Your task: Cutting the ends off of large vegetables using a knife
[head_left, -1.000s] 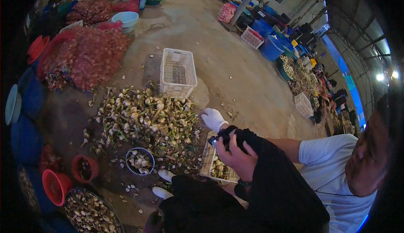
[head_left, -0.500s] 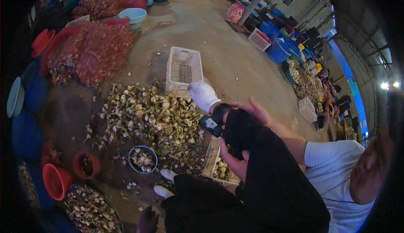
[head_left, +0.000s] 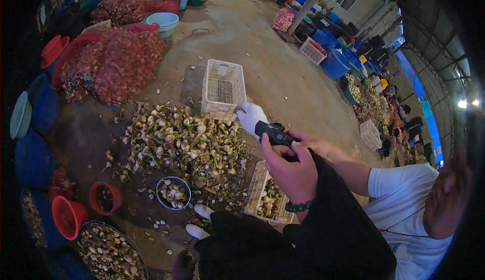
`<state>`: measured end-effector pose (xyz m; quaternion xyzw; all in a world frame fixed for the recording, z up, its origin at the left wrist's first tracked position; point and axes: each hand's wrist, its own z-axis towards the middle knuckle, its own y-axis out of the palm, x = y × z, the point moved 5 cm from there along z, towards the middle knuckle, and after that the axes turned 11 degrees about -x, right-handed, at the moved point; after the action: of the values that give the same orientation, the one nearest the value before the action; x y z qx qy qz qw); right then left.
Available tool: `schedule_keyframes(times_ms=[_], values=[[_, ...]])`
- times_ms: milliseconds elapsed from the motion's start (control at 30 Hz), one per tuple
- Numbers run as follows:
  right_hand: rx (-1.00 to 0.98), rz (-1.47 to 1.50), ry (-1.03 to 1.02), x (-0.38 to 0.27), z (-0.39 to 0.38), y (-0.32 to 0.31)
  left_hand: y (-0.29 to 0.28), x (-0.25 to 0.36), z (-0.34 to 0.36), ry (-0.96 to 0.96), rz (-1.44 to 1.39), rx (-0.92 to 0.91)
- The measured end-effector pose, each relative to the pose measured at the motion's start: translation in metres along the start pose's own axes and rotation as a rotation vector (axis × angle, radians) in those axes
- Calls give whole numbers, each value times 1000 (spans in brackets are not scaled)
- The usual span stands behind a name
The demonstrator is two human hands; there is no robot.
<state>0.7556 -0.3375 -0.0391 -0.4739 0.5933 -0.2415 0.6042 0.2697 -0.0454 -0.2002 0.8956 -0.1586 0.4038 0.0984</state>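
Black wrist device (head_left: 274,134) is at right hand (head_left: 251,118), co-worker's hands (head_left: 294,176) on it; fastening unconfirmed. Left hand (head_left: 183,266) well apart; can't tell either grip.

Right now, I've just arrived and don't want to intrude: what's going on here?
A co-worker in a white shirt has both hands at a compact black device at the wrist of the wearer's white-gloved right hand. The left hand is low in the picture, its grip unclear. A heap of stemmed garlic bulbs lies on the floor beside a white plastic crate.
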Motion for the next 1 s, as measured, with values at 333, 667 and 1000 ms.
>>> schedule_keyframes(times_ms=[333, 667, 1000], values=[[71, 457, 81, -36, -105, 55, 0, -6, -2, 117, 48, 122], [94, 1540, 59, -60, -175, 46, 7, 0, 0, 123, 33, 52], [-14, 2851, -107, -83, -185, -6, 11, 12, -5, 180, -150, 17]])
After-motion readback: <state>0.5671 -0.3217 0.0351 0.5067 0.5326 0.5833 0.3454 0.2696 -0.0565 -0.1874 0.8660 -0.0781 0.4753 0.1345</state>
